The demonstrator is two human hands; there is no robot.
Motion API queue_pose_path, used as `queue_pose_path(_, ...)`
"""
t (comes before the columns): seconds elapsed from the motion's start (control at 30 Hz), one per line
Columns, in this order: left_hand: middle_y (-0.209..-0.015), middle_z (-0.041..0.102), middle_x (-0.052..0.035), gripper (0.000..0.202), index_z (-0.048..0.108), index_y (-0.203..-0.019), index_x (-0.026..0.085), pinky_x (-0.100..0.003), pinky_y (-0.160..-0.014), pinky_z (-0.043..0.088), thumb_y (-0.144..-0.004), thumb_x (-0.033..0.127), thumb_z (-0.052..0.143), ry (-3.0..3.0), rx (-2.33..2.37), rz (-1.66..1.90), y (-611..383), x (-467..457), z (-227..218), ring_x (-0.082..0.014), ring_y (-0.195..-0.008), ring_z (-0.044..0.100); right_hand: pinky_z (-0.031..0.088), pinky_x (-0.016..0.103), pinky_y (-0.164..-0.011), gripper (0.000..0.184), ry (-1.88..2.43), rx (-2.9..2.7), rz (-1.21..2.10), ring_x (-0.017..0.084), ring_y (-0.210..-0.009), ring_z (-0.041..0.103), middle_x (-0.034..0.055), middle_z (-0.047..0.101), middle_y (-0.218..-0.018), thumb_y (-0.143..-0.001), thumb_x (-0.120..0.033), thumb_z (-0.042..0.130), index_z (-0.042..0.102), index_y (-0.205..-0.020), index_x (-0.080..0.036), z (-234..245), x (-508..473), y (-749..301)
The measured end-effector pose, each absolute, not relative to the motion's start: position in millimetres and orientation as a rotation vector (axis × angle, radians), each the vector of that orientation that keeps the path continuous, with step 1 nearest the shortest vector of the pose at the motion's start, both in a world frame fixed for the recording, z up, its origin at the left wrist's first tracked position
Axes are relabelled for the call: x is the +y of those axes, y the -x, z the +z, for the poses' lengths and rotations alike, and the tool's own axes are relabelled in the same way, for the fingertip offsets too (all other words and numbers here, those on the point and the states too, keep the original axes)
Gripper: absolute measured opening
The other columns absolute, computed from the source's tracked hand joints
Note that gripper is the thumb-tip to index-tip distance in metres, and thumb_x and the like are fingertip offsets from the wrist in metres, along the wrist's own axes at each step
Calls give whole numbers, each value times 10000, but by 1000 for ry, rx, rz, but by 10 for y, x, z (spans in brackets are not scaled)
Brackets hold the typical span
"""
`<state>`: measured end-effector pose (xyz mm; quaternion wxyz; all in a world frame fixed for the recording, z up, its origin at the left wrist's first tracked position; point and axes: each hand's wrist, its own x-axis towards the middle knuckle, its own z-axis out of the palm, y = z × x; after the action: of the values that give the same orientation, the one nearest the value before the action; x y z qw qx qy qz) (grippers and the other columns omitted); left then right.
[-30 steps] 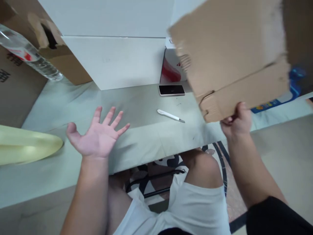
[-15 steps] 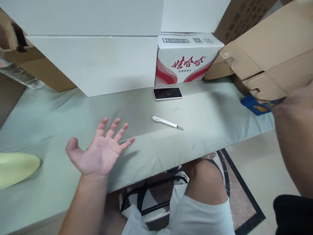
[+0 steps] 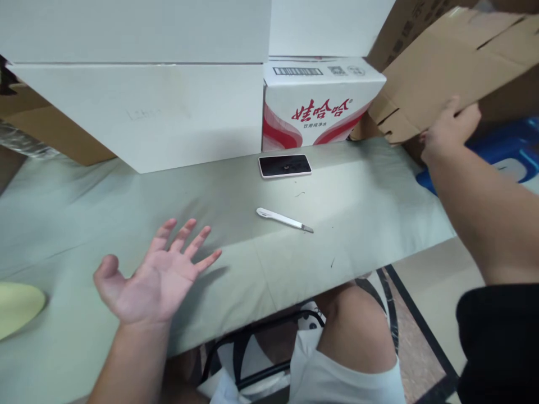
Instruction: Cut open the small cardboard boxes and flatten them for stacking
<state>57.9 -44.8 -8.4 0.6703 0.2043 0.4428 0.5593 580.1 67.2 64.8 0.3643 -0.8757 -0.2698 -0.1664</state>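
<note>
On the green cloth-covered desk [image 3: 357,196], I see the rounded end of a yellow object [image 3: 19,306] at far left. Next, the person's left hand [image 3: 155,280] hovers palm up, fingers spread, holding nothing; a large white box [image 3: 168,112] stands beyond. To that hand's right, and nearer to it than to the other, lies a white-handled knife [image 3: 282,217], blade end slanting right and toward the person. Behind it are a phone [image 3: 285,166] and a red-and-white carton [image 3: 324,109]. At far right, the right hand [image 3: 452,126] grasps the near edge of some flattened cardboard [image 3: 438,73], which extends away beyond the fingers, its long axis rising rightward.
</note>
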Motion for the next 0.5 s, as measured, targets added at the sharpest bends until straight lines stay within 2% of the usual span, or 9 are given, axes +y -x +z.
queue_pose_path(0.07,-1338,717,-89,627,779,-1032,346,-626,-755,687,-625,801,639,-472,1023,1278,-570,-439,-98,-531,-1463,473,383,235,-558,612,2254,-677,-46,115,-959,788,352,682,-1333,-1054,-350,408,493,-1531,24,702,823,-5699)
queue_pose_path(0.13,-1324,727,-83,627,785,-1024,354,-612,-752,689,-627,813,626,-484,1017,1295,-551,-425,-113,-525,-1453,486,387,269,-568,652,2302,-712,321,103,-873,781,364,711,-1233,-992,-388,542,556,-1439,87,745,863,-5608)
queue_pose_path(0.2,-1317,728,-84,629,785,-1034,345,-575,-753,696,-632,807,640,-491,978,1290,-514,-410,-118,-507,-1442,504,419,283,-591,569,2378,-751,545,81,-747,757,319,757,-1066,-960,-358,631,657,-1255,127,766,800,-5531)
queue_pose_path(0.33,-1306,724,-91,638,778,-1057,316,-537,-783,700,-627,780,700,-492,872,1296,-411,-399,-77,-468,-1417,529,490,270,-666,279,2526,-809,727,44,-606,675,191,761,-873,-1017,-222,616,700,-1077,37,842,536,-5374)
queue_pose_path(0.43,-1280,731,-85,644,774,-1055,306,-526,-801,694,-608,769,743,-491,796,1332,-327,-437,-10,-435,-1367,569,493,263,-663,192,2619,-890,758,65,-595,651,137,738,-815,-1037,-196,589,689,-1037,-32,1032,384,-5177)
queue_pose_path(0.5,-1250,740,-82,640,774,-1049,299,-525,-808,689,-606,761,756,-478,746,1363,-262,-488,32,-412,-1324,600,494,267,-661,189,2671,-976,737,89,-623,657,135,736,-823,-1041,-207,582,681,-1058,-47,1212,346,-4964)
